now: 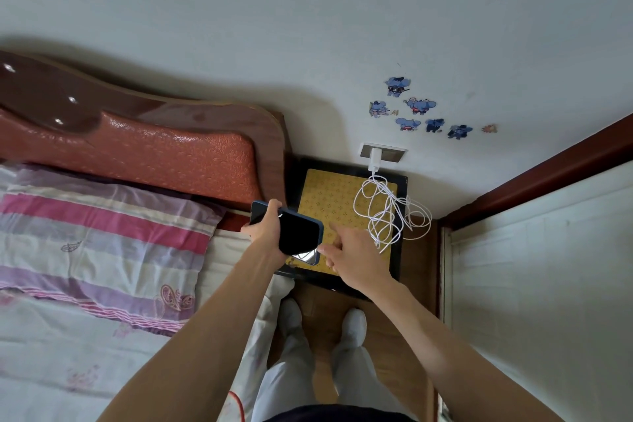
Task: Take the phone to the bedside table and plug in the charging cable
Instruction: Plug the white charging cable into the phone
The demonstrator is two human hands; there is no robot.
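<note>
I am gripping the phone point(297, 232) in my left hand point(265, 228) over the desk point(327, 202); my right hand point(352, 255), fingers spread and empty, is reaching toward the charging cable point(387, 212), whose plug end I judge I must find next.

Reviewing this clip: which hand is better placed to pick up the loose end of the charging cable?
Right. The right hand is empty, fingers spread, just short of the white cable tangled on the bedside table. The left hand is occupied gripping the phone.

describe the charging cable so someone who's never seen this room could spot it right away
Find the bedside table with the yellow patterned top, right of the bed's headboard. The cable is the loose white tangle on its right side, hanging from a white plug in the wall socket.
</note>
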